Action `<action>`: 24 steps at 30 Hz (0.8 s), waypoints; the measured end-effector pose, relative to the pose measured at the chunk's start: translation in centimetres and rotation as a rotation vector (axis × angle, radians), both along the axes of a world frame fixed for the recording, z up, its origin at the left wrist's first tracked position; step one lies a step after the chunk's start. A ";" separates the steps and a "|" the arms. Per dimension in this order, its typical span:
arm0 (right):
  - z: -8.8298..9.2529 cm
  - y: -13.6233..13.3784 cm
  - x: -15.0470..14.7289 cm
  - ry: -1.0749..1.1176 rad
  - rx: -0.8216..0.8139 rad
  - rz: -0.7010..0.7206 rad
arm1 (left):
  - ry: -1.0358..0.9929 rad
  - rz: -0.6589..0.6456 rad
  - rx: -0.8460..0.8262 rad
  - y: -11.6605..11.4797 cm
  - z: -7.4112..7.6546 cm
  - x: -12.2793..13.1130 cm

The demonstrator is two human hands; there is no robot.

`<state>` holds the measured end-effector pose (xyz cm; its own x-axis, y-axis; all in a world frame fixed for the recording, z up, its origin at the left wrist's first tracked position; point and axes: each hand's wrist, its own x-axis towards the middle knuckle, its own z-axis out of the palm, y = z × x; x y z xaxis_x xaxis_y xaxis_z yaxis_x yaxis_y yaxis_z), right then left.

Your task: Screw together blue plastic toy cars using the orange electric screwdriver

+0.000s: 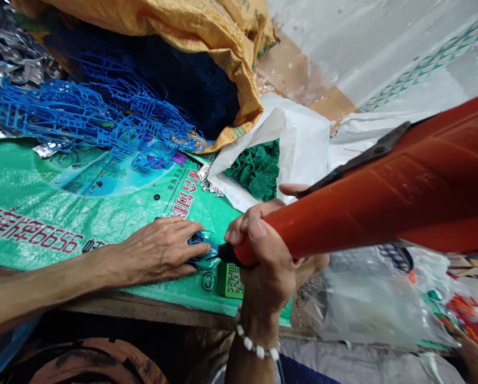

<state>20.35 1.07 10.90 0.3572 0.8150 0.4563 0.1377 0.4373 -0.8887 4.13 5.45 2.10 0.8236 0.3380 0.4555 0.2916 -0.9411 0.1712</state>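
Observation:
My right hand (269, 256), with a white bead bracelet at the wrist, wraps round the front of a large red electric screwdriver (343, 208). The black tip of the tool points left and meets a small blue and teal plastic part (209, 250). My left hand (162, 250) lies over that part, its fingers and thumb pinching it against the green sheet (114, 213). Much of the part is hidden under the fingers. Just below the tip stands a green perforated basket (233, 281) with small metal pieces in it, partly covered by my right hand.
An orange woven sack (239, 69) spills blue plastic frames (74, 114) at the back left, beside silver packets (7, 58). A white bag (303, 128) holds green pieces (257, 170). Clear plastic bags (367, 298) lie right; another person's arm (477, 357) shows at the edge.

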 end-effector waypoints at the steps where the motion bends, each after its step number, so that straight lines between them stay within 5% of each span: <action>1: -0.1 0.0 0.0 0.008 0.003 0.011 | 0.006 0.005 0.000 0.0 0.0 0.0; 11: 0.0 0.5 -0.1 0.068 0.054 0.040 | 0.007 0.010 0.012 0.1 -0.5 0.1; 18: 2.5 2.7 1.2 0.007 0.129 -0.201 | -0.072 0.021 -0.018 0.0 -1.2 0.4; 24: 0.7 4.1 2.4 -0.223 -0.083 -0.364 | -0.286 0.031 -0.089 0.0 -0.7 -0.3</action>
